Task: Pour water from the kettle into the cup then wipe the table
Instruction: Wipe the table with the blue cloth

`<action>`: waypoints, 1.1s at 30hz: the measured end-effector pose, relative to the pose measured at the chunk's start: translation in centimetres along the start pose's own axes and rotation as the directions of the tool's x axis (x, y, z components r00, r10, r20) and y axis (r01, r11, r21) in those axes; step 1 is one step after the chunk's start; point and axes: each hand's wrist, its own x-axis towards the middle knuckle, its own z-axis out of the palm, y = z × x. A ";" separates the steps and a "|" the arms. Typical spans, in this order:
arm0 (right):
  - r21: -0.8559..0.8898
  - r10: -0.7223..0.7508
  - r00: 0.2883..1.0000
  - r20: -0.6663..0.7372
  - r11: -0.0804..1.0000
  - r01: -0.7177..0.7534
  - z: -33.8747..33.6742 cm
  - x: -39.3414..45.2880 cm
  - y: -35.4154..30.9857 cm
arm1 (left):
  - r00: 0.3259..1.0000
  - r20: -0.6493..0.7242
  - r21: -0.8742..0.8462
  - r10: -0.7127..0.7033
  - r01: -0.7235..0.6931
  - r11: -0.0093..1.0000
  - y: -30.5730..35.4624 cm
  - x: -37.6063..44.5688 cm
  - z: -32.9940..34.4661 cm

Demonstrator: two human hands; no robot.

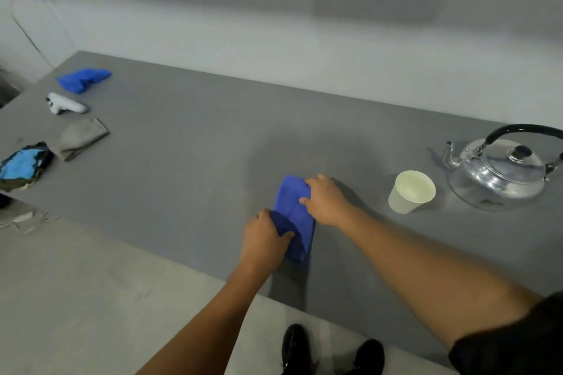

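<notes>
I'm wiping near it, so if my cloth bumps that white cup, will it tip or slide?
The white cup looks thin and light, so a nudge would probably slide it on the smooth table. It narrows toward its base, so it may tip; whether it holds liquid is unclear. Blue cloth is apart from it.

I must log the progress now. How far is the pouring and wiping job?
Pouring looks done: the shiny metal kettle stands upright beside the white paper cup, whose contents I cannot make out. In hand: the left hand and right hand press the folded blue cloth on the grey table. Most wiping probably remains.
</notes>
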 end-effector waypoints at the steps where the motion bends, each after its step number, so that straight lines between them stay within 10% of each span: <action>1: 0.009 0.006 1.000 -0.004 1.000 -0.006 0.1 0.0 -0.1 | 0.999 0.025 -0.032 -0.032 0.033 0.999 0.0 0.3 -0.1; 16: 0.460 0.183 0.963 -0.196 0.885 -0.074 -4.2 -8.8 1.8 | 0.986 0.121 -0.566 0.118 -0.030 0.824 -0.4 0.8 -2.6; 33: 0.818 0.581 0.795 -0.176 0.536 -0.210 -3.2 -27.1 14.5 | 0.816 0.378 -0.427 0.438 -0.266 0.864 9.0 -5.8 5.2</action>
